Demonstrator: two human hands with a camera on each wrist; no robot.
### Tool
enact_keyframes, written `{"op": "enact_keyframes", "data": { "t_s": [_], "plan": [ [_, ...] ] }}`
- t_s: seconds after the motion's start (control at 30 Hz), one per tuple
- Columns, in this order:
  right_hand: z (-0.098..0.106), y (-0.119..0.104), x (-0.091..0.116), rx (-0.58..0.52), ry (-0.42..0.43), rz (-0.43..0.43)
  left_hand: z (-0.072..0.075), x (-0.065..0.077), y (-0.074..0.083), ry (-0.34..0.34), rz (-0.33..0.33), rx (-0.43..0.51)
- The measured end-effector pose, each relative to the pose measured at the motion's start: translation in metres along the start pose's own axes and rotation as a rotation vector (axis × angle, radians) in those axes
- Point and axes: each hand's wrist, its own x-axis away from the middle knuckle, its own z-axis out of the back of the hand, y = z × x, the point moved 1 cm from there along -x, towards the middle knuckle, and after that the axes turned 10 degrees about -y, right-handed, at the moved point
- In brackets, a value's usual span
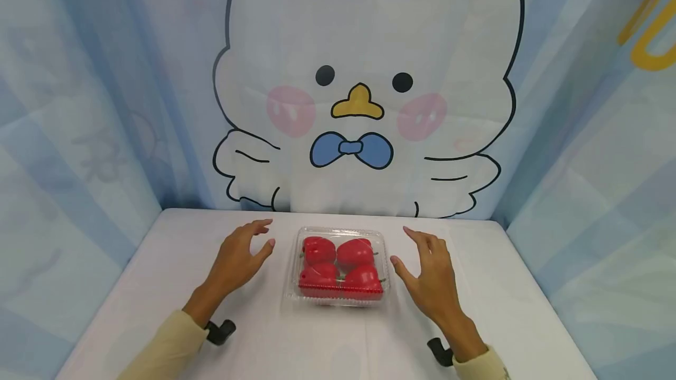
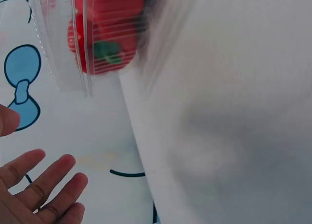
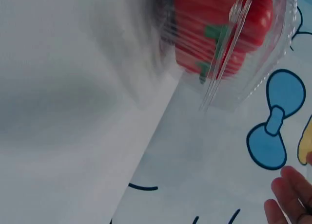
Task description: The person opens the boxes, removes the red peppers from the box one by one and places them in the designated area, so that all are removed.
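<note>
A clear plastic clamshell box (image 1: 340, 301) with its lid down sits in the middle of the white table. Several red bell peppers (image 1: 356, 253) with green stems lie inside it. To the box's left hovers my left hand (image 1: 239, 258), thumb and fingers spread apart and holding nothing. My right hand (image 1: 434, 277) is on the other side, a small gap from the box, fingers likewise extended. Both wrist views show the box (image 2: 58, 53) from its side, with the left fingers (image 2: 46, 182) and right fingers (image 3: 291, 192) away from it.
The white tabletop (image 1: 327, 345) runs back to a hanging cloth (image 1: 369, 28) printed with a cartoon bird. Pale blue cloth walls (image 1: 68, 151) stand along both sides. A black wrist mount (image 1: 220, 332) sticks out from each sleeve.
</note>
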Motion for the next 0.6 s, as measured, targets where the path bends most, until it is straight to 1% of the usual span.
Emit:
{"op": "enact_keyframes", "data": {
  "t_s": [0.1,0.2,0.3,0.4,0.5,0.6],
  "plan": [
    [-0.002,-0.012,0.005,-0.033,0.028,0.029,-0.002,0.001,0.002,-0.01,0.004,0.1],
    [-0.006,-0.022,0.01,-0.059,0.042,0.056,-0.006,0.003,0.002,-0.037,0.02,0.219],
    [-0.013,-0.029,0.016,-0.084,0.043,0.081,-0.01,0.005,-0.001,-0.085,0.057,0.372],
    [-0.022,-0.032,0.022,-0.114,0.026,0.099,-0.016,0.007,-0.004,-0.139,0.098,0.502],
    [-0.031,-0.035,0.028,-0.153,0.017,0.126,-0.024,0.009,-0.007,-0.182,0.127,0.591],
    [-0.04,-0.038,0.033,-0.163,0.023,0.165,-0.03,0.009,-0.01,-0.217,0.138,0.655]
  ]
}}
